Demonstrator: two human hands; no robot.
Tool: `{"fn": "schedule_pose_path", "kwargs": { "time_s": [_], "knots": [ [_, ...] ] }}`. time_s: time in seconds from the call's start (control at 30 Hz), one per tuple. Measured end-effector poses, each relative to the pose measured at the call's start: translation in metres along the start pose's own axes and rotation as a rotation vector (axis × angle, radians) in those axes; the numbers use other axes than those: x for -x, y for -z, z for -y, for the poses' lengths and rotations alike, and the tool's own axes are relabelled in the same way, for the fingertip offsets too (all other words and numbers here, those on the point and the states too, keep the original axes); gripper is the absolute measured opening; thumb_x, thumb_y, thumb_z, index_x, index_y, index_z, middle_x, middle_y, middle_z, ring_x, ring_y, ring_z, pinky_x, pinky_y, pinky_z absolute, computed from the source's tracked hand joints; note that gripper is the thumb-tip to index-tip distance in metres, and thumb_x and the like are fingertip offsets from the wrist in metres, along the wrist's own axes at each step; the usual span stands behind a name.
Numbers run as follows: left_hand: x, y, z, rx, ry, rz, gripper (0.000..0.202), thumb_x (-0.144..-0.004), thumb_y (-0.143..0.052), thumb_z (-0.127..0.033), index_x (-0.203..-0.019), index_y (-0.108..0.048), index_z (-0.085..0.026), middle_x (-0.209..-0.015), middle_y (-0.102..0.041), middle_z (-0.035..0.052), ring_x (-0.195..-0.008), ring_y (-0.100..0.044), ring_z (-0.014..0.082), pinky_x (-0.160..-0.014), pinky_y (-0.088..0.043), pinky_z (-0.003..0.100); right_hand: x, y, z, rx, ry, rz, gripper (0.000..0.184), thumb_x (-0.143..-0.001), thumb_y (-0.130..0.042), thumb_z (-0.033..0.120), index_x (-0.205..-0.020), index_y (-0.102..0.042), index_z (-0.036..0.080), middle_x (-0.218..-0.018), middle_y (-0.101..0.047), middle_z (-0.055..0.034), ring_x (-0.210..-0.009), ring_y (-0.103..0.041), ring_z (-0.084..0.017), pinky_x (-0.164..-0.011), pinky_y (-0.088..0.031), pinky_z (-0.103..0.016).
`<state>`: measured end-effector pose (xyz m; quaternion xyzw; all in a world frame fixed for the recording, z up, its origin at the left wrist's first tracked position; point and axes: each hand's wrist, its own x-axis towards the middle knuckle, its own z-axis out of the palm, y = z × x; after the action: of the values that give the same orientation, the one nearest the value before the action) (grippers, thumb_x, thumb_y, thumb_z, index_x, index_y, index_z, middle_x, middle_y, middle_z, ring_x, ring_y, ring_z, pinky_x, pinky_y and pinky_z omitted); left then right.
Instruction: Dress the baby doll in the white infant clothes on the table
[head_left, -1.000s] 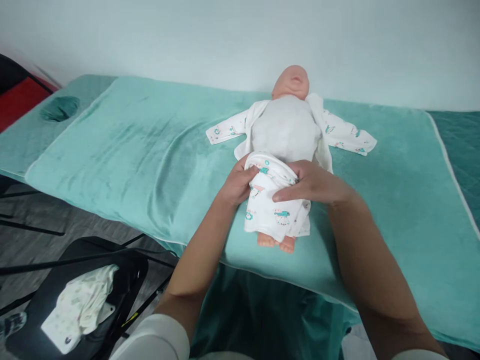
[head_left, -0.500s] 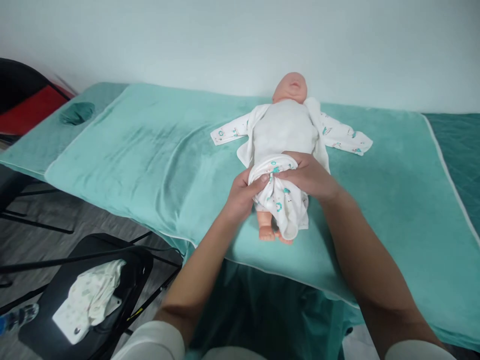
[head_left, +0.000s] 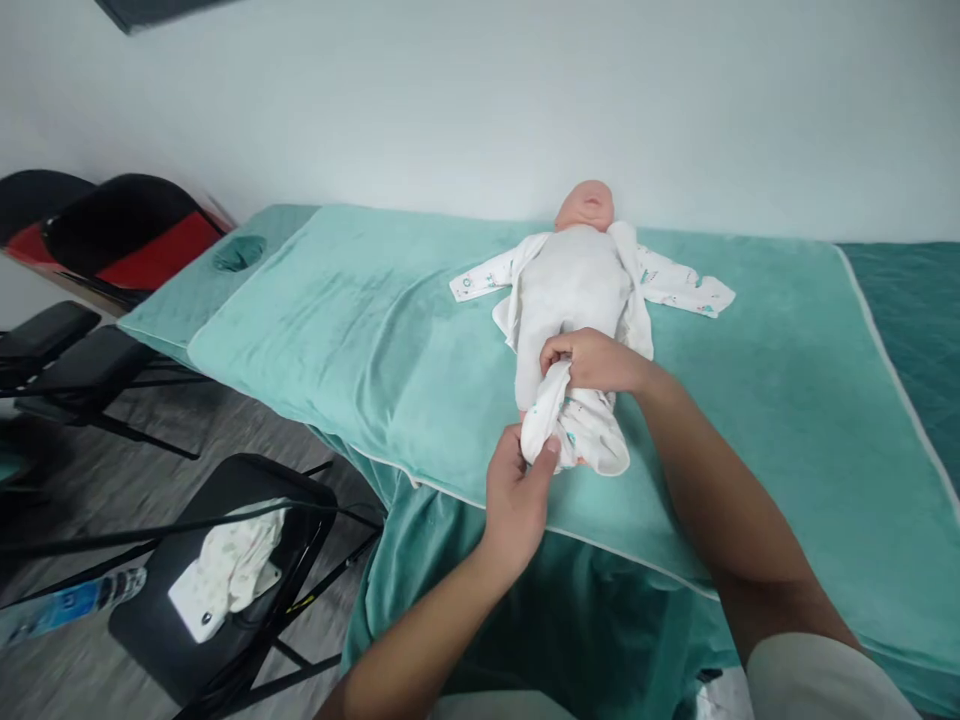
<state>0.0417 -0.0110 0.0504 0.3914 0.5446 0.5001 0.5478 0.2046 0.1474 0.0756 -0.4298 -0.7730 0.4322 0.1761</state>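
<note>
A baby doll (head_left: 574, 285) lies on its back on a teal towel (head_left: 360, 340), head toward the wall. An open white printed top (head_left: 679, 290) is spread under it with both sleeves out. White printed trousers (head_left: 577, 430) cover its legs. My right hand (head_left: 589, 360) is closed on the trousers' waist at the doll's hips. My left hand (head_left: 517, 485) pinches the trouser leg end near the doll's feet, at the towel's near edge.
The towel covers a teal massage table (head_left: 915, 300) against a white wall. A black folding chair (head_left: 232, 560) at lower left holds a printed cloth (head_left: 240, 560) and a white card. A water bottle (head_left: 67, 605) lies on the floor. More black chairs (head_left: 112, 230) stand at the left.
My left hand has left the trousers' waist and come down to the leg end by the feet. My right hand stayed at the waist. The view has swung left and pulled back.
</note>
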Motion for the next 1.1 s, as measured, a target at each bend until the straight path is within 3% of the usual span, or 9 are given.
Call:
{"fn": "schedule_pose_path", "kwargs": {
  "time_s": [0.23,0.43,0.67,0.87,0.97,1.1],
  "knots": [
    [0.011,-0.001,0.015,0.304,0.088,-0.120,0.029,-0.081,-0.081,-0.045,-0.093,-0.069,-0.021,-0.083,-0.066,-0.0010,-0.077,-0.058,0.0135,-0.075,-0.044,0.026,0.000,-0.001,-0.003,0.159,0.002,0.030,0.016,-0.066,-0.062,0.018,-0.080,-0.071,0.019,-0.084,-0.074,-0.0001,-0.077,-0.063,-0.017,-0.069,-0.041,-0.027],
    [0.017,0.001,0.030,0.506,0.197,-0.117,0.029,-0.078,-0.084,-0.037,-0.095,-0.070,-0.019,-0.094,-0.071,0.0016,-0.084,-0.064,0.0138,-0.083,-0.048,0.027,0.002,-0.003,0.000,0.290,-0.026,0.091,0.009,-0.069,-0.067,0.024,-0.077,-0.071,0.021,-0.083,-0.074,0.0011,-0.074,-0.061,-0.017,-0.065,-0.037,-0.028],
    [0.015,0.004,0.045,0.359,0.190,-0.152,0.033,-0.077,-0.084,-0.039,-0.095,-0.066,-0.018,-0.080,-0.067,-0.0014,-0.073,-0.060,0.0115,-0.073,-0.045,0.024,0.006,-0.005,0.008,0.363,-0.078,0.117,0.013,-0.070,-0.067,0.024,-0.081,-0.073,0.023,-0.089,-0.075,0.0007,-0.078,-0.062,-0.017,-0.067,-0.038,-0.028],
    [-0.001,0.022,0.040,0.133,0.210,-0.077,0.062,-0.078,-0.082,-0.041,-0.129,-0.058,-0.017,-0.091,-0.074,0.0036,-0.078,-0.066,0.0165,-0.074,-0.049,0.027,0.007,-0.005,0.009,0.401,-0.091,0.122,0.011,-0.072,-0.065,0.027,-0.081,-0.071,0.024,-0.090,-0.075,0.0027,-0.079,-0.062,-0.016,-0.067,-0.037,-0.027],
    [-0.005,0.026,0.034,0.020,0.213,-0.017,0.078,-0.074,-0.084,-0.033,-0.143,-0.051,-0.018,-0.108,-0.075,0.0071,-0.093,-0.069,0.0208,-0.082,-0.052,0.030,0.008,-0.005,0.009,0.433,-0.070,0.130,0.014,-0.072,-0.064,0.025,-0.083,-0.072,0.024,-0.092,-0.075,0.0021,-0.079,-0.062,-0.017,-0.068,-0.036,-0.027],
    [-0.016,0.031,0.022,-0.050,0.203,0.146,0.061,-0.075,-0.080,-0.027,-0.134,-0.063,-0.020,-0.122,-0.075,0.0073,-0.109,-0.068,0.0244,-0.092,-0.051,0.032,0.008,-0.006,0.009,0.455,-0.059,0.148,0.016,-0.072,-0.067,0.028,-0.086,-0.073,0.024,-0.092,-0.075,0.0011,-0.079,-0.063,-0.017,-0.068,-0.036,-0.028]
  ]
}}
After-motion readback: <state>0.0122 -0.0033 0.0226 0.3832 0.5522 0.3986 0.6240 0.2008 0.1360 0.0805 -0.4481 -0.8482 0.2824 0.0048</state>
